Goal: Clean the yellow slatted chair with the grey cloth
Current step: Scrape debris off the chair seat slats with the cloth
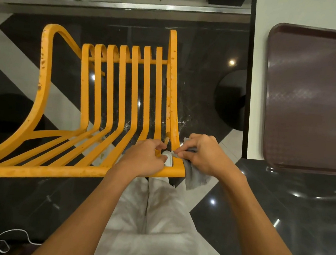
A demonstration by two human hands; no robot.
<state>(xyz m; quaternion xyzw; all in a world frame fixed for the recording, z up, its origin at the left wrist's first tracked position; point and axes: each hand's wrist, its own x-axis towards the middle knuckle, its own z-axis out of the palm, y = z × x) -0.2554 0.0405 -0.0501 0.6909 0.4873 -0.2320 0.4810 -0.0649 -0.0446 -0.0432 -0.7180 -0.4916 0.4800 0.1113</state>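
The yellow slatted chair (108, 106) stands below me on a dark glossy floor, its frame speckled with brown spots. My right hand (205, 156) grips the grey cloth (195, 175) and presses it against the chair's near right corner; most of the cloth hangs down beside the frame. My left hand (146, 160) rests on the top rail at that same corner, fingers curled on the rail next to a small white object (167, 157) that sits between my two hands.
A dark brown tray (306, 98) lies on a white table (257, 74) at the right, close to the chair. A round black table base (231, 98) stands between them. A white cord (11, 237) lies on the floor at bottom left. My light trousers (152, 216) are below the chair.
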